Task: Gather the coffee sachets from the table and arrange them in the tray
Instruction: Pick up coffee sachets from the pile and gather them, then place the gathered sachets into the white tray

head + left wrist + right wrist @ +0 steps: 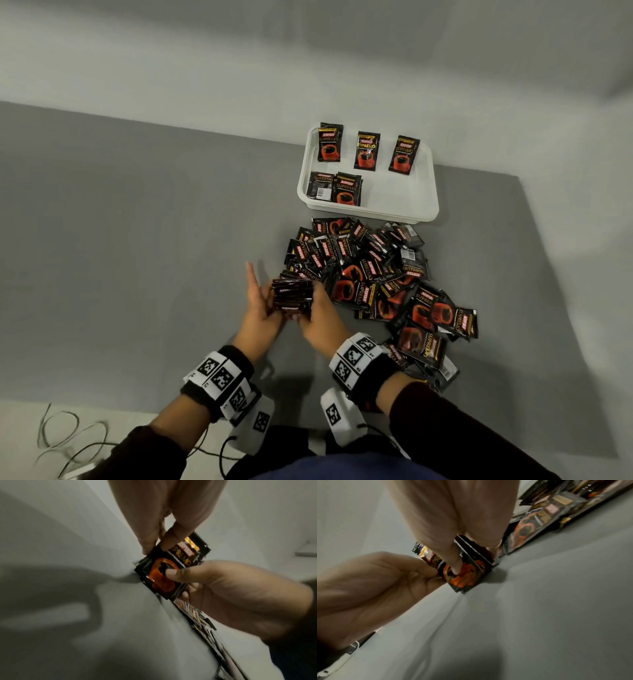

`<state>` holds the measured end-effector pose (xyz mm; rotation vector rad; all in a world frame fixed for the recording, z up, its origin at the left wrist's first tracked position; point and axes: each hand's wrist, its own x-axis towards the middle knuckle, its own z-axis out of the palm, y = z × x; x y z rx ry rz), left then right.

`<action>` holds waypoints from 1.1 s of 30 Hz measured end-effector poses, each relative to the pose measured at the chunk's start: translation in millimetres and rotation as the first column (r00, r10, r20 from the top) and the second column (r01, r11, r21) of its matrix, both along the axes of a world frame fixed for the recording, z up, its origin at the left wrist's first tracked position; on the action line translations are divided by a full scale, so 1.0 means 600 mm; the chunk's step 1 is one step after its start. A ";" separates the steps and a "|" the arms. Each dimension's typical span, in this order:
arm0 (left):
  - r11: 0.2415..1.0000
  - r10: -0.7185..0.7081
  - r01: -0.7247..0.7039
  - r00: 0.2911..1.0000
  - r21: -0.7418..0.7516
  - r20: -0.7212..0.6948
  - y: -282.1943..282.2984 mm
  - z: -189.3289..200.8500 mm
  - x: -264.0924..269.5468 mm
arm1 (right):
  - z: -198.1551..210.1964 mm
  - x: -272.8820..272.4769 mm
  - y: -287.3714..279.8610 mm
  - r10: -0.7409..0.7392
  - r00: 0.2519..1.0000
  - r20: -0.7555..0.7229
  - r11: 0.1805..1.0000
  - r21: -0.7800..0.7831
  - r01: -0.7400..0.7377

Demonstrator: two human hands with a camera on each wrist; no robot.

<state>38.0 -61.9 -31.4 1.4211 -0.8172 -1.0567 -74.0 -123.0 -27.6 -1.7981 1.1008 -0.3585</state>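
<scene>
A small stack of sachets [292,297] is held on edge just above the grey table [137,240], pinched between the left hand [261,310] and the right hand [320,317]; the right thumb is pressed on its printed face, the left index finger is pointed outward; a loose pile of coffee sachets [380,284] is spread beside them; five sachets are laid in the white tray [404,205] beyond.
</scene>
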 end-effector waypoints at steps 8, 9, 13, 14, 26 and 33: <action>0.978 -0.157 0.160 0.987 0.131 -0.031 0.025 -0.011 -0.007 | -0.022 -0.033 0.009 0.014 0.995 0.101 0.999 0.048 -0.019; 0.972 -0.189 0.192 0.981 0.134 -0.031 0.027 -0.009 -0.010 | -0.023 -0.036 0.009 0.011 0.996 0.091 0.998 0.068 -0.017; 0.974 -0.220 0.211 0.967 0.080 0.128 0.029 -0.001 -0.024 | -0.018 -0.040 0.012 0.021 0.997 0.074 0.995 0.092 -0.028; 0.978 -0.209 0.202 0.962 0.058 0.177 0.027 -0.001 -0.026 | -0.016 -0.041 0.012 0.019 0.996 0.090 0.995 0.093 -0.027; 0.978 -0.204 0.184 0.937 0.095 0.283 0.020 -0.006 -0.023 | -0.015 -0.050 0.010 -0.041 0.999 0.033 0.996 0.074 0.039; 0.970 -0.244 0.220 0.898 0.106 0.366 -0.073 0.086 -0.004 | 0.067 -0.056 -0.062 -0.093 0.972 0.215 0.993 -0.058 0.108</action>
